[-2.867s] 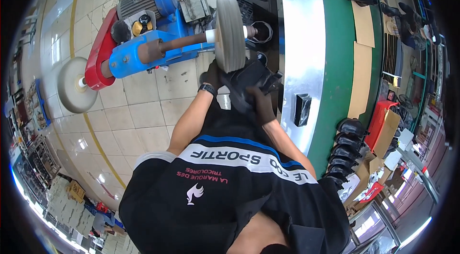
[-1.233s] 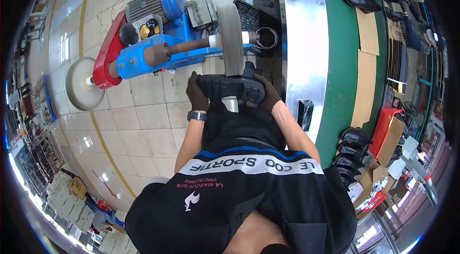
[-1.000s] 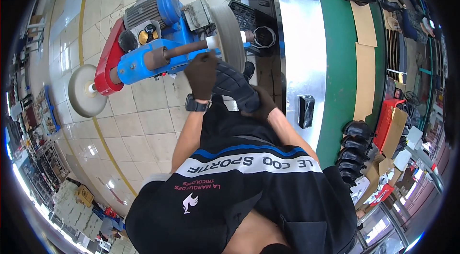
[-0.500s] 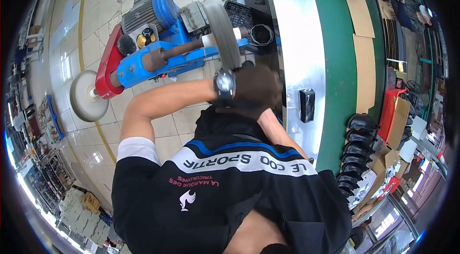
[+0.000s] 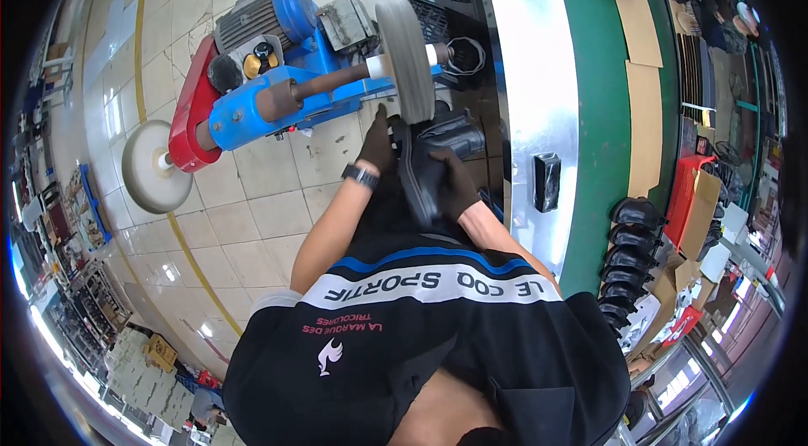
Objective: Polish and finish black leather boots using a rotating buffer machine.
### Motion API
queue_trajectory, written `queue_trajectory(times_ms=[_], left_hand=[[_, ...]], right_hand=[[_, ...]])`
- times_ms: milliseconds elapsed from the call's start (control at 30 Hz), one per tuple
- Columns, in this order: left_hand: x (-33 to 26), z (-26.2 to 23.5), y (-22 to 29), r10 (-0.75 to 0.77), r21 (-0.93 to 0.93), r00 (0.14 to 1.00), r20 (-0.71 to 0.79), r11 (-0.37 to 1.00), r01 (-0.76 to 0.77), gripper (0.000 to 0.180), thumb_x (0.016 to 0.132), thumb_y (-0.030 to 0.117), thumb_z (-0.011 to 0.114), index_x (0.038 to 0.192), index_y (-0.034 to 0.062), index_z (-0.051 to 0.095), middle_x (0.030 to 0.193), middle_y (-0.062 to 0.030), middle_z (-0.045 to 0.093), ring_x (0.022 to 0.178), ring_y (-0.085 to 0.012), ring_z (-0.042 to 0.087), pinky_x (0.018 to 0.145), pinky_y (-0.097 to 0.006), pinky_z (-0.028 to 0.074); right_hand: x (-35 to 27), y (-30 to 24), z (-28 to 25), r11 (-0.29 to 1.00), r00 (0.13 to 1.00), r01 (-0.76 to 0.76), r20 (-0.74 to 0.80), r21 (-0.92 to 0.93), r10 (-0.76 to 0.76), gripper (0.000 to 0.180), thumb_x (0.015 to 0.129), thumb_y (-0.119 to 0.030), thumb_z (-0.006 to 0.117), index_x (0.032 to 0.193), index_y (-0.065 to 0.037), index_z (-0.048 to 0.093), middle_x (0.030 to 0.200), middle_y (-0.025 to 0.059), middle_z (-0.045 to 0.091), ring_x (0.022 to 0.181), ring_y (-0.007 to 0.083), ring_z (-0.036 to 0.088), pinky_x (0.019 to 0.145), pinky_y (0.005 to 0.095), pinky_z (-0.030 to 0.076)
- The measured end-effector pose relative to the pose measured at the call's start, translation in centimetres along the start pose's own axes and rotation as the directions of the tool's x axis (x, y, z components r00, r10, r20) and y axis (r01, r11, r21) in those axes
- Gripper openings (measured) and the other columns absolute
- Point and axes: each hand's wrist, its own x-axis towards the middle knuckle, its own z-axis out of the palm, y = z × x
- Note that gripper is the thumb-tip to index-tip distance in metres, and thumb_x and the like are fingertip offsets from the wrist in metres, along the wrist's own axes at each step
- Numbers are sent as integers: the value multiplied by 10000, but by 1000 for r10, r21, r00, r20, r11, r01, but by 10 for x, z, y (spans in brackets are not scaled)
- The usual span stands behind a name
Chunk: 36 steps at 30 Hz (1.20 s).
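Note:
A black leather boot [image 5: 418, 181] is held between my two dark-gloved hands, its foot part pointing back toward my body and its shaft leaning off to the right. My left hand [image 5: 379, 145], with a watch at the wrist, grips the boot's left side by the sole and heel. On the other side my right hand [image 5: 459, 187] clasps the upper. Directly beyond the boot stands the grey buffing wheel [image 5: 406, 59] on its shaft. The boot's far end is at the wheel's near edge; whether they touch I cannot tell.
The blue polishing machine [image 5: 252, 114] carries a second, white wheel [image 5: 157, 167] at its left end. To my right runs a metal-edged bench [image 5: 534, 50] with a green top, a small black block [image 5: 545, 182] and a row of black boots [image 5: 631, 257]. A dark crate stands behind the wheel.
My left forearm, which crossed in front of the wheel, has swung back to the left. My hands are now apart on either side of the boot, which has come into view.

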Motion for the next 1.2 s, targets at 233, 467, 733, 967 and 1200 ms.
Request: queue_trajectory(times_ms=[233, 467, 733, 967, 1200], left_hand=[[168, -93, -43, 386, 411, 894, 226, 794, -447, 370, 931, 233, 309, 1156, -40, 419, 1046, -131, 571, 932, -217, 561, 797, -290, 455], [89, -64, -38, 524, 992, 851, -45, 127, -26, 273, 897, 197, 345, 982, -30, 472, 797, -234, 604, 779, -363, 600, 650, -412, 471], [50, -56, -80, 796, 952, 595, -109, 256, -168, 177, 825, 61, 368, 856, -46, 506, 822, -268, 560, 785, -425, 538, 645, -452, 416], [54, -75, -122, 551, 244, 746, -373, 834, -494, 476, 918, 329, 273, 1021, -60, 528, 1060, -272, 525, 1011, -350, 487, 869, -357, 350], [53, -60, -62, 342, 510, 754, -560, 860, -12, 549, 873, 426, 336, 949, -66, 567, 917, -177, 612, 870, -253, 583, 779, -328, 438]], right_hand=[[32, 8, 14, 998, 999, 36, -1, 54, -36, 313, 741, -249, 570, 996, -68, 555, 919, 63, 614, 820, 206, 596, 778, 350, 482], [28, -5, -3, 986, 997, -24, -83, -168, 10, 297, 723, -226, 602, 961, -53, 563, 892, 65, 610, 791, 189, 590, 741, 321, 487], [-10, -13, -10, 839, 966, -134, -257, -528, -7, 301, 712, -232, 616, 941, -39, 575, 843, 55, 598, 769, 154, 577, 722, 279, 468], [-42, -22, 22, 681, 971, -165, -237, -713, -14, 355, 718, -269, 614, 965, -16, 579, 840, 63, 610, 734, 143, 583, 687, 249, 469], [3, -21, 11, 841, 975, -129, -221, -526, 11, 378, 738, -295, 599, 980, -6, 565, 853, 83, 619, 726, 157, 601, 709, 248, 487]])
